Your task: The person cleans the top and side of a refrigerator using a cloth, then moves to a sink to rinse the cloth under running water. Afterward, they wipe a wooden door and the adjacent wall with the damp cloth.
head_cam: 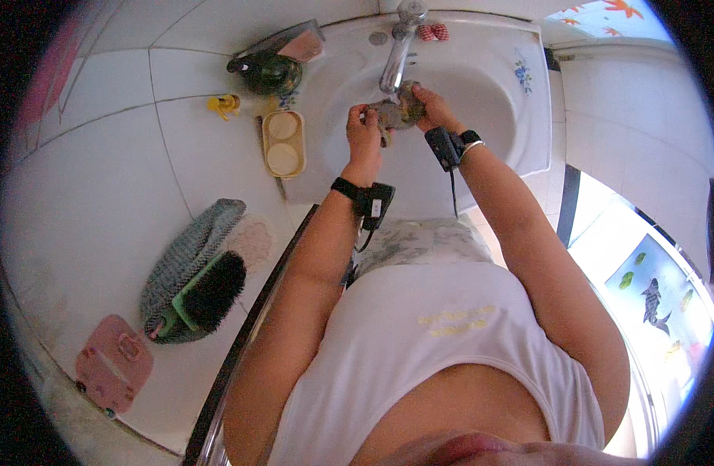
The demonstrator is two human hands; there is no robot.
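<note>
A wet, greyish-brown cloth (396,115) is stretched between my two hands over the white ceramic washbasin (485,152). My left hand (364,137) grips its left end, and a small flap hangs below the fingers. Its bunched right end is in my right hand (431,108). Right above the cloth is the spout of the chrome faucet (396,64); a little water seems to run onto the cloth. Both wrists bear black straps with small black boxes and cables. The palms and some fingertips are hidden.
Left of the basin are a cream soap dish (284,144), a dark green bottle (275,74) and a yellow pump top (223,106). A green brush with black bristles (211,297) and a grey mesh bag (188,250) lie lower left. A red checked bow (433,32) sits beside the faucet.
</note>
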